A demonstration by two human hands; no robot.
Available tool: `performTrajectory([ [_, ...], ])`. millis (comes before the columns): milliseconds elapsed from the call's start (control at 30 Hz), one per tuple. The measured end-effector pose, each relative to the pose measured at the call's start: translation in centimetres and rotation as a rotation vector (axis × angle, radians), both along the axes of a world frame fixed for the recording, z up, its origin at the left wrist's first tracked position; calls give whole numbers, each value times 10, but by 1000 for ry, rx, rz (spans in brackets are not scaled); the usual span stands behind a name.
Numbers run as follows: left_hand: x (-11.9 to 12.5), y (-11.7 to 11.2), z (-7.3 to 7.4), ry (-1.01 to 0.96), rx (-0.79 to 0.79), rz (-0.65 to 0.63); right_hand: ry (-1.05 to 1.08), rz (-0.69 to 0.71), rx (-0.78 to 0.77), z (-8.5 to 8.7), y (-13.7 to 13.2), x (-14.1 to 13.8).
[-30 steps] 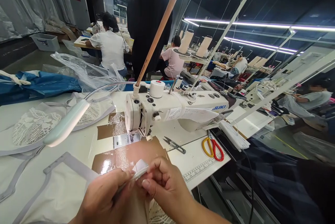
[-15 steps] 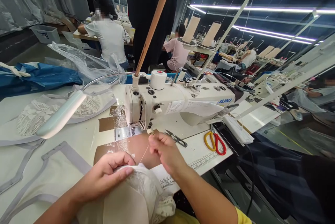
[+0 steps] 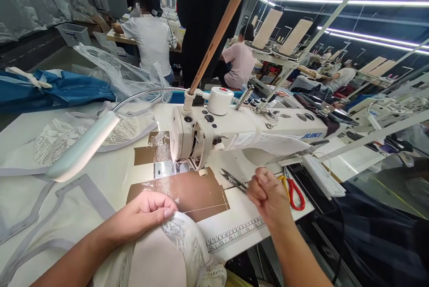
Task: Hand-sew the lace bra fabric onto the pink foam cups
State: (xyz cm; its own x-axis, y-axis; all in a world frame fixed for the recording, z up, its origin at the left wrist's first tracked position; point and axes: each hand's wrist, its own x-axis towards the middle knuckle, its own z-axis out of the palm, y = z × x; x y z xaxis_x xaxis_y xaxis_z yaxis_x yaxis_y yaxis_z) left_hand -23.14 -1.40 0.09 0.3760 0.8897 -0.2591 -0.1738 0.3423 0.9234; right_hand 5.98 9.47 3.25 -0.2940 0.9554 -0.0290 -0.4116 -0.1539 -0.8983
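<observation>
My left hand (image 3: 147, 213) is closed on the edge of a white lace bra (image 3: 184, 233) with a smooth beige cup, held low at the table's front. A thin pale thread (image 3: 208, 208) stretches from the bra's edge toward my right hand (image 3: 270, 195). That hand is raised to the right with its fingers pinched on the thread; the far end is hidden in them. Just left of it, a pair of dark thread snips (image 3: 232, 179) lies on the table. Behind both hands stands a white sewing machine (image 3: 228, 126).
Scissors with red and yellow handles (image 3: 296, 195) lie partly behind my right hand. A lamp (image 3: 83, 148) on a bendable neck reaches over more lace bra pieces (image 3: 56, 139) at the left. A ruler strip (image 3: 237, 235) runs along the front edge. Co-workers (image 3: 150, 39) sit beyond.
My right hand has moved right, away from the needle area, and the thread is now drawn out sideways. My left hand still holds the bra. The view has shifted slightly.
</observation>
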Motion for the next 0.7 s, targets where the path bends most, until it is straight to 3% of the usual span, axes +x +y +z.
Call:
performTrajectory([
  [133,-1,1,-2,5,-24,-10,-148,-260,118,1,14,35],
  [267,-1,1,-2,18,-46,-27,-242,-414,224,2,20,57],
  [467,1,0,3,25,-67,-36,-313,-535,324,1,26,71],
  [700,1,-1,6,31,-97,-53,-345,-605,421,-1,30,68],
])
